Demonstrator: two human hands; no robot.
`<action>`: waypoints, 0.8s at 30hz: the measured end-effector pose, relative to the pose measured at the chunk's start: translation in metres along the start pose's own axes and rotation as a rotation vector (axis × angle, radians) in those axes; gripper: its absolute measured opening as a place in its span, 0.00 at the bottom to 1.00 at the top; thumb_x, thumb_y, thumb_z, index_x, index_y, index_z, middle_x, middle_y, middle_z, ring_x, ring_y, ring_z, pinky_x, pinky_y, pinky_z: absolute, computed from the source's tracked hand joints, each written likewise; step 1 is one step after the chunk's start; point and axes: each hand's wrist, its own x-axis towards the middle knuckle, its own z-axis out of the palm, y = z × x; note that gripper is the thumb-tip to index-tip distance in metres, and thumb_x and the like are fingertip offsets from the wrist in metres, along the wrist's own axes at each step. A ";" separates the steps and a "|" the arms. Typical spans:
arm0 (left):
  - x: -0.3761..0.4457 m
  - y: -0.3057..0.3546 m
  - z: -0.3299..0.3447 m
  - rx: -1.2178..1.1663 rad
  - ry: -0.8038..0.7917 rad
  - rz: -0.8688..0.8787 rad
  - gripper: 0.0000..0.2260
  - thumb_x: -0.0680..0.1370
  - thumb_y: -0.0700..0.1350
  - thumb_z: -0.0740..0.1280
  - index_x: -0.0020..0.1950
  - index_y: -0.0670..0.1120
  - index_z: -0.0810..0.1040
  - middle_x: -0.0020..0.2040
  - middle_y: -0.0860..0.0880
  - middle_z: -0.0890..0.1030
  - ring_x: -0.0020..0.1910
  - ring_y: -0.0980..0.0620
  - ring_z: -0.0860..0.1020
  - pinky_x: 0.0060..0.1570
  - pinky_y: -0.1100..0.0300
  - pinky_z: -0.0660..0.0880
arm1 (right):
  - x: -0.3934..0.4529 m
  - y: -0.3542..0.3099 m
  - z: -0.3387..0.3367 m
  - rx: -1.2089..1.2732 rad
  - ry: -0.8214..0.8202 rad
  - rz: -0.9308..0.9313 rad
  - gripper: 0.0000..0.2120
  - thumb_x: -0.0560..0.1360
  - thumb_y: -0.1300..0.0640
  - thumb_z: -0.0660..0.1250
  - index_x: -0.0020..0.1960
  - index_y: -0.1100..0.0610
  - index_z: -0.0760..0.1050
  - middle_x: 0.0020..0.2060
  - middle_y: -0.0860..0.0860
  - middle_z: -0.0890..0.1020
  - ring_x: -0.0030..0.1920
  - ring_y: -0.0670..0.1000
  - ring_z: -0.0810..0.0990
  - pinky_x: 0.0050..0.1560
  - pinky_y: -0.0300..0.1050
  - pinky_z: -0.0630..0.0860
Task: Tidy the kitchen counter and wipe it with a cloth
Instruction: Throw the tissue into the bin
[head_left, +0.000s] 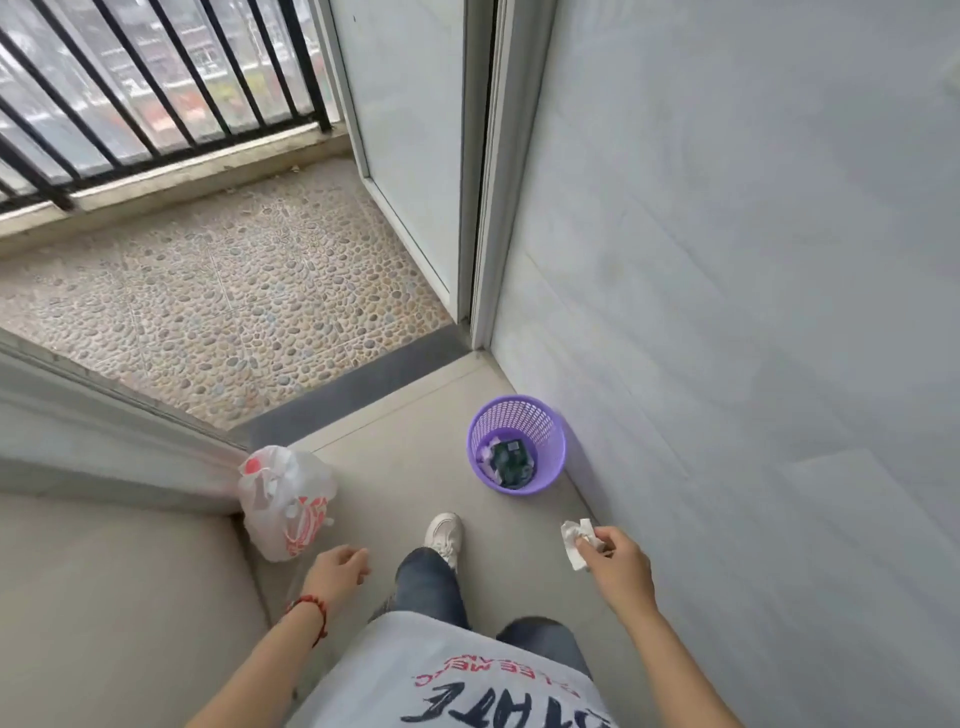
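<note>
My right hand (618, 564) pinches a crumpled white tissue (575, 543) at waist height, near the right wall. A purple mesh waste basket (545, 415) stands on the floor ahead of that hand, against the wall, holding a dark package and some paper scraps. My left hand (340, 564) hangs empty with its fingers loosely curled, beside a knotted white and red plastic bag (283, 501) that rests on the floor by the counter's corner.
A beige counter top (104, 597) fills the lower left. Ahead, an open door (410, 156) leads over a dark threshold (358, 387) onto a pebble-tiled balcony (218, 296) with a black railing (156, 104). My white shoe (444, 535) is stepping forward.
</note>
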 end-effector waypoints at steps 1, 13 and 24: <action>0.013 0.019 -0.003 0.060 -0.014 0.032 0.10 0.74 0.45 0.64 0.34 0.45 0.76 0.37 0.43 0.79 0.40 0.46 0.76 0.45 0.54 0.74 | 0.008 -0.009 0.004 0.003 -0.001 0.012 0.08 0.70 0.52 0.71 0.41 0.56 0.76 0.35 0.52 0.80 0.39 0.56 0.78 0.36 0.43 0.70; 0.116 0.143 0.014 0.204 -0.082 0.112 0.11 0.78 0.44 0.60 0.54 0.40 0.77 0.44 0.45 0.79 0.46 0.47 0.77 0.50 0.57 0.71 | 0.145 -0.086 0.053 -0.012 -0.044 0.138 0.12 0.71 0.53 0.69 0.47 0.62 0.77 0.43 0.59 0.82 0.47 0.60 0.79 0.44 0.47 0.72; 0.138 0.102 0.045 0.184 -0.087 -0.021 0.09 0.77 0.44 0.61 0.51 0.43 0.78 0.39 0.49 0.79 0.43 0.48 0.77 0.47 0.56 0.72 | 0.236 -0.083 0.092 -0.085 -0.019 0.213 0.15 0.72 0.55 0.67 0.54 0.63 0.75 0.52 0.62 0.81 0.52 0.61 0.79 0.48 0.50 0.74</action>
